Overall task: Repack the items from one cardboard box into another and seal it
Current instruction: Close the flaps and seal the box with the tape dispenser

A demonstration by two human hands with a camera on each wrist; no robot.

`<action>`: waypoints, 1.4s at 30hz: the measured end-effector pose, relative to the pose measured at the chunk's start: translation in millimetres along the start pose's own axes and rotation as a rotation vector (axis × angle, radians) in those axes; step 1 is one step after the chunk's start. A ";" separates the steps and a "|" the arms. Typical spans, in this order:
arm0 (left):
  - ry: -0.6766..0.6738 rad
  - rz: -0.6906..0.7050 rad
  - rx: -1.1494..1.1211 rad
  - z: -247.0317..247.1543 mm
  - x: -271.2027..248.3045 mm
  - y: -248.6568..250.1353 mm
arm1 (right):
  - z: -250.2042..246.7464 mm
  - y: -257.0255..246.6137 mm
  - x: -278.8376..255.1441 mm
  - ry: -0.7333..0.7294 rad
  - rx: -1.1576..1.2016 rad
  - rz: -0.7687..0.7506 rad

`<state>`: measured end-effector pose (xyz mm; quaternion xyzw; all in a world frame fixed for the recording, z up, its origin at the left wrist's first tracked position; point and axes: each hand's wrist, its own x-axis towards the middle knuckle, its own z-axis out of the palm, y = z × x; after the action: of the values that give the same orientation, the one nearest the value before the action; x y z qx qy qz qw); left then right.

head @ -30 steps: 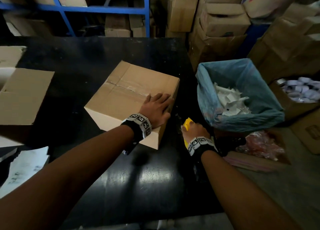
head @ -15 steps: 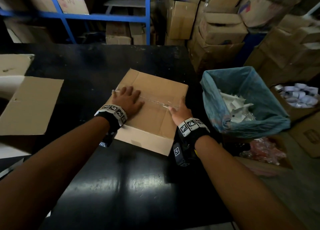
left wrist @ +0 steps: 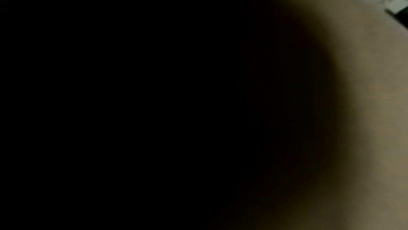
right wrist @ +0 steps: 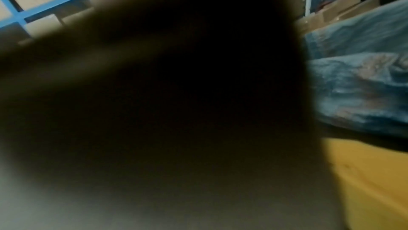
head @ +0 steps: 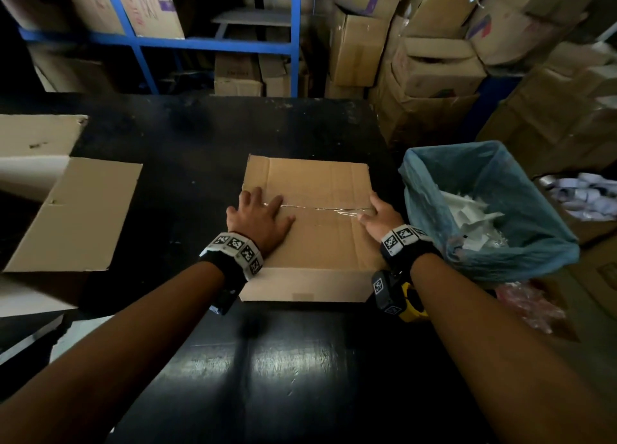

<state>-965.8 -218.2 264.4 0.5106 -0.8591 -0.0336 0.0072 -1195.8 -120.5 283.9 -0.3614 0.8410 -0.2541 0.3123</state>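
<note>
A closed cardboard box point(head: 320, 243) sits square on the black table point(head: 267, 360), clear tape point(head: 320, 208) running along its top seam. My left hand point(head: 258, 214) lies flat on the left end of the seam, fingers spread. At the seam's right edge my right hand point(head: 377, 214) presses with straight fingers. An opened cardboard box point(head: 73, 216) with spread flaps stands at the far left. A yellow tape dispenser point(head: 412, 301) lies on the table under my right wrist, also seen as a yellow tape dispenser point(right wrist: 375, 172) in the right wrist view. Both wrist views are mostly dark.
A bin lined with a blue bag point(head: 494, 209), holding white paper scraps, stands right of the table. Stacked cardboard boxes point(head: 434, 59) and a blue shelf frame point(head: 213, 44) fill the background. White papers point(head: 76, 340) lie at the table's left front.
The box has been turned from a skewed angle to square with me. My right hand left the yellow dispenser and came onto the box's right edge; my left hand slid to the seam's left end.
</note>
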 end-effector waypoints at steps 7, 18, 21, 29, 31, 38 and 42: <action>0.047 -0.117 -0.154 5.2 3.1 -8.1 | 6.2 -7.9 4.3 -0.013 -0.139 0.017; -0.003 -0.202 -0.288 4.5 -4.5 -2.8 | 4.6 -8.4 2.5 -0.018 -0.275 -0.058; -0.054 -0.178 -0.290 -0.2 -7.6 -3.0 | 4.3 -7.7 6.0 -0.050 -0.326 -0.079; -0.203 -0.127 -0.081 -3.6 -43.6 39.6 | 9.1 -2.2 23.8 -0.193 -0.613 -0.342; -0.214 -0.144 -0.046 3.0 -47.3 51.2 | 5.6 1.6 25.4 -0.212 -0.653 -0.351; -0.090 0.127 0.046 -1.3 -7.8 9.4 | -16.0 -3.0 9.0 -0.060 -0.840 -0.379; -0.032 0.090 0.142 -18.1 11.3 -13.8 | -24.7 -9.8 1.8 -0.017 -0.816 -0.413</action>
<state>-958.2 -235.7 281.3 0.4703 -0.8813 0.0193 -0.0414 -1210.0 -122.9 306.4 -0.6171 0.7801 0.0438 0.0939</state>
